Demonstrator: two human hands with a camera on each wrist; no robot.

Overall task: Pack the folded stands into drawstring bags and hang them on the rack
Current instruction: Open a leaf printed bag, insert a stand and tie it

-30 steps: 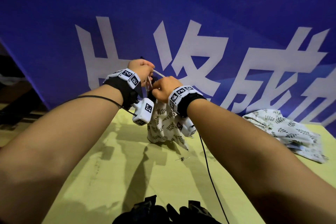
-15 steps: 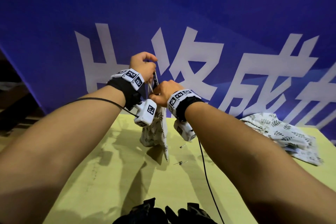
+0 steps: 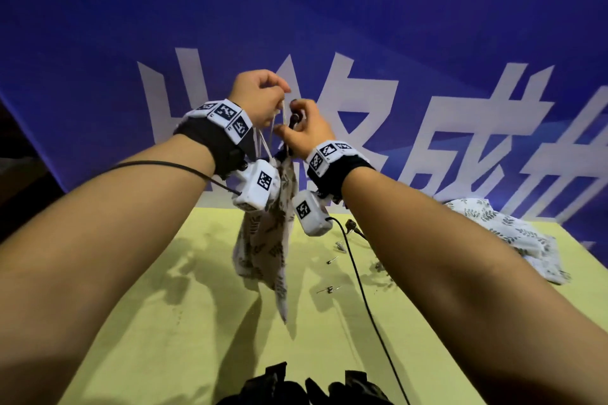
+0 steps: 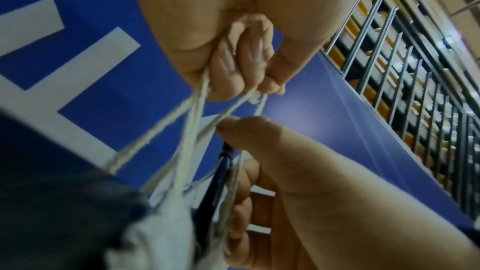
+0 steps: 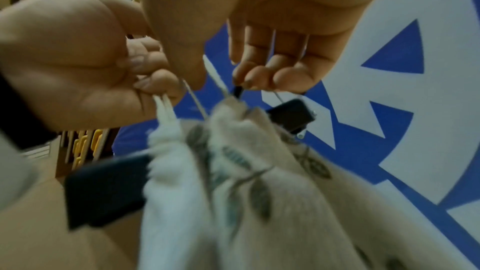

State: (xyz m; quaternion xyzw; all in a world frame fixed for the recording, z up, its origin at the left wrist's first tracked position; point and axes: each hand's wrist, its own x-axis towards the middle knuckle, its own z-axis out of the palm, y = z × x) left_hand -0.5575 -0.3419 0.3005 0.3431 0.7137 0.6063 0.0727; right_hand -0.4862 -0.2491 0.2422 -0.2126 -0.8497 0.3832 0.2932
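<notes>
A white drawstring bag (image 3: 263, 246) with a leaf print hangs in the air above the yellow-green table (image 3: 164, 322). My left hand (image 3: 260, 99) is raised above it with its fingers curled round the pale cords (image 4: 187, 126). Just right of it and lower, my right hand (image 3: 301, 131) pinches a cord at the bag's gathered mouth (image 5: 228, 110), with fingertips (image 5: 257, 77) on the black stand tip (image 5: 237, 90) that pokes out. A black block of the stand (image 5: 291, 116) also sticks out of the mouth. The stand's other parts are hidden in the cloth.
A second leaf-print bag (image 3: 506, 233) lies crumpled at the table's right back. Small metal pins (image 3: 327, 289) and a black cable (image 3: 362, 289) lie on the table. A blue banner (image 3: 394, 26) stands behind; black items (image 3: 296, 388) sit at the near edge. Metal railings (image 4: 389, 65) show beyond.
Both hands have risen and lifted the bag higher off the table. The left hand has pulled the cords upward, and the bag's mouth is drawn tighter.
</notes>
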